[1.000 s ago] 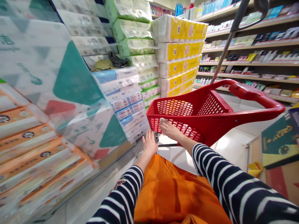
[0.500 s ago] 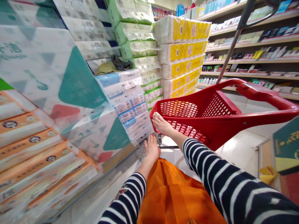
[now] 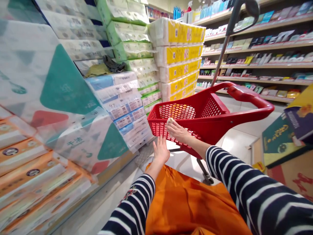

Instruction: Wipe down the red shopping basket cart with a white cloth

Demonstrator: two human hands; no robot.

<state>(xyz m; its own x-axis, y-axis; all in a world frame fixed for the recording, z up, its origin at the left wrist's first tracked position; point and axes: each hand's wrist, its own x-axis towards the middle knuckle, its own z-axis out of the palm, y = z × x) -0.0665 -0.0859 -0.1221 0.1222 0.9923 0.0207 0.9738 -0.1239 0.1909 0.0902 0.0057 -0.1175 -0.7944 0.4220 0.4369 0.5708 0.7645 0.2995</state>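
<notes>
A red plastic shopping basket on wheels (image 3: 220, 114) stands tilted in front of me, its long grey pull handle (image 3: 223, 49) rising to the upper right. My right hand (image 3: 178, 131) rests on the basket's near rim, fingers closed over a small white cloth or wipe. My left hand (image 3: 160, 150) hovers just below and left of that rim, fingers stretched out, holding nothing. Both arms wear navy-and-white striped sleeves over an orange garment (image 3: 186, 202).
Tall stacks of packaged tissue and toilet paper (image 3: 73, 98) fill the left side, with yellow packs (image 3: 181, 55) behind the basket. Store shelves with small goods (image 3: 256, 55) run along the right. Boxes (image 3: 283, 140) sit at the right edge. Pale floor shows beneath the basket.
The view has swung a little, so the basket sits further left. My left hand has lifted closer to the rim. My right hand stays on the rim.
</notes>
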